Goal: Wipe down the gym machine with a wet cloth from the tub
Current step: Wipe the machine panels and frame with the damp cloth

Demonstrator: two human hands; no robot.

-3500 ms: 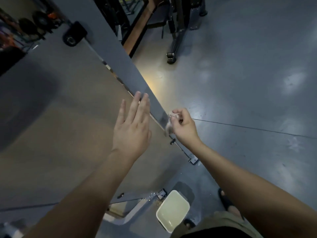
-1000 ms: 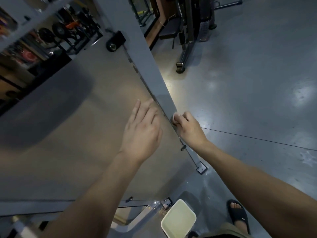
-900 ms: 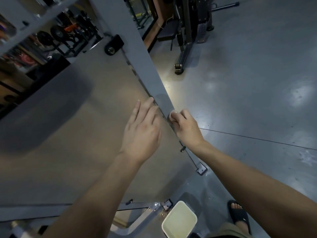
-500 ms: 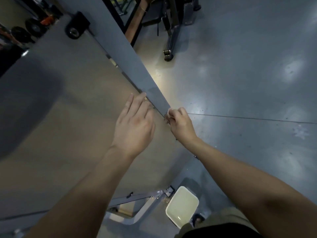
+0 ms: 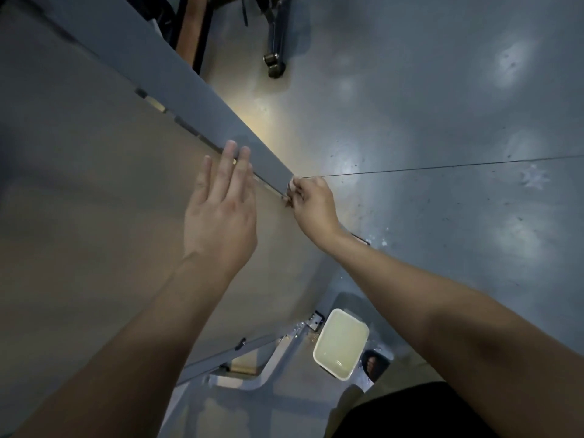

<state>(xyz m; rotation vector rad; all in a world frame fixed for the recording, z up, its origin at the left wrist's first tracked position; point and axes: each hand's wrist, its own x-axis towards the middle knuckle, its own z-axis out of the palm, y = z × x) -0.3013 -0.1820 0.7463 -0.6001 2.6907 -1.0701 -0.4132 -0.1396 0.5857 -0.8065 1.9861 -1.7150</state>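
The gym machine shows as a broad tan panel point(image 5: 104, 197) with a grey upright beam point(image 5: 177, 90) along its right edge. My left hand point(image 5: 221, 213) lies flat on the panel, fingers straight, tips reaching the beam. My right hand point(image 5: 313, 203) pinches a small pale cloth point(image 5: 290, 186) against the beam's lower edge; most of the cloth is hidden in the fingers. The white tub point(image 5: 341, 343) with a little water stands on the floor below, by the machine's base.
The machine's grey base frame point(image 5: 252, 358) runs along the floor left of the tub. Another machine's leg with a rounded foot point(image 5: 275, 63) stands at the top. Grey glossy floor point(image 5: 442, 121) spreads to the right, crossed by a thin seam. My foot is beside the tub.
My right hand with the cloth has slid down along the beam's edge. My left hand has stayed flat on the panel. The camera has tilted further downward.
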